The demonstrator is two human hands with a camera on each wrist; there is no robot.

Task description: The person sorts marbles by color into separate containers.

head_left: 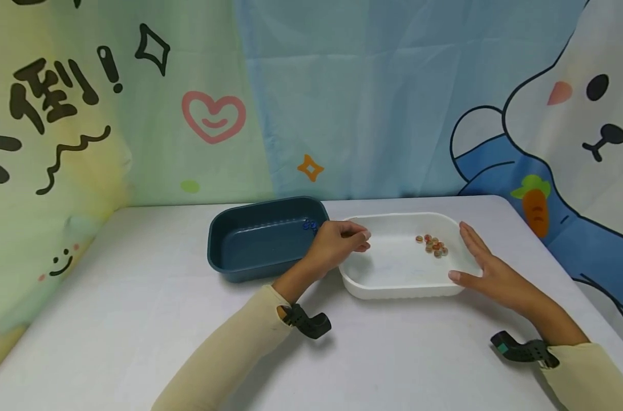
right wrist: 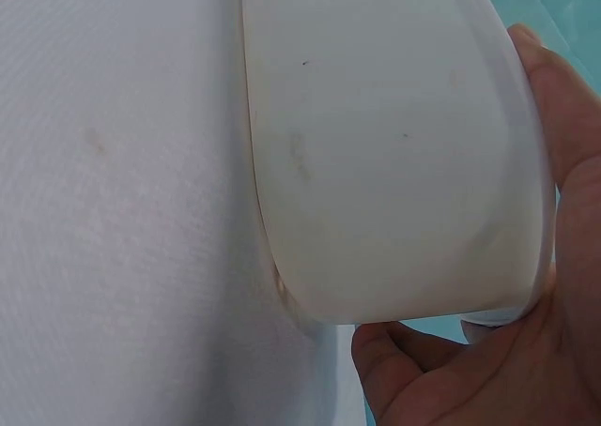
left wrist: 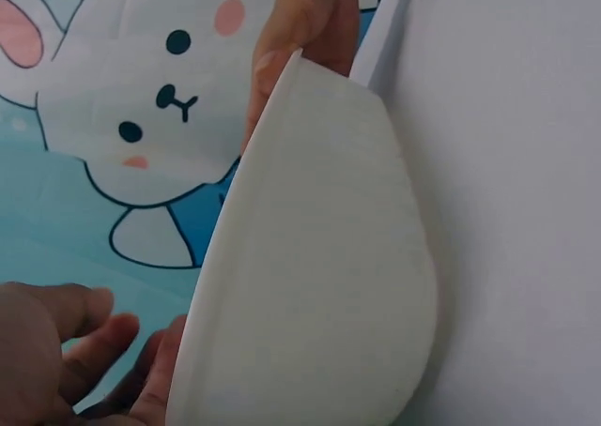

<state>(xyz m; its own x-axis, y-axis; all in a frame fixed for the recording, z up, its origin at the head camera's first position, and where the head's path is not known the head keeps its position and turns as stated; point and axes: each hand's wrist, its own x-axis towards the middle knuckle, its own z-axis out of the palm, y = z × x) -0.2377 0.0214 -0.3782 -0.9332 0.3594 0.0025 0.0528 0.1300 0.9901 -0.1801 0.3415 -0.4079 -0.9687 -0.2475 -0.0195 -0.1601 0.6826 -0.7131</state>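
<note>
A white tray (head_left: 393,292) stands on the table, with several small tan and reddish bead-like pieces (head_left: 435,245) toward its right inside. Over the tray's left end hangs my left hand (head_left: 337,242), its fingers loosely curled inside the rim. The left wrist view shows the thumb and fingers (left wrist: 108,327) with nothing visible between them. My right hand (head_left: 496,277) rests against the tray's right end, fingers extended along the rim and thumb at the front corner. In the right wrist view, that hand (right wrist: 554,257) lies alongside the tray wall (right wrist: 394,163).
A dark blue tray (head_left: 260,271) stands just left of the white one, holding several small blue pieces (head_left: 310,225) at its right end, partly hidden by my left hand. Both sit on a white-covered table (head_left: 111,319). A printed curtain (head_left: 373,103) hangs behind.
</note>
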